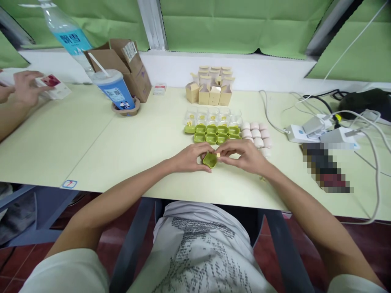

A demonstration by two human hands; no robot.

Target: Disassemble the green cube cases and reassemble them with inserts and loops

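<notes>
My left hand point(193, 158) is closed around the side of a small green square cup point(209, 160), its open top facing me. At the cup's right rim, my right hand point(246, 155) pinches a tiny pale-yellow piece point(218, 155), too small to name. Just beyond my hands stand rows of similar green cups point(211, 129). Clear plastic covers point(213, 118) with yellow marks are lined up behind them. To the right sit several rounded white and pale-pink pieces point(255, 133), partly hidden by my right hand. Small open cardboard boxes point(214, 96) stand near the wall.
At left are a blue drink cup point(117, 91) with a straw, a brown carton point(134, 69) and a large water bottle point(69, 36). Another person's hands point(27, 87) hold a white box at far left. A power strip point(301, 133) with cables lies right, near a blurred-out object point(325, 167).
</notes>
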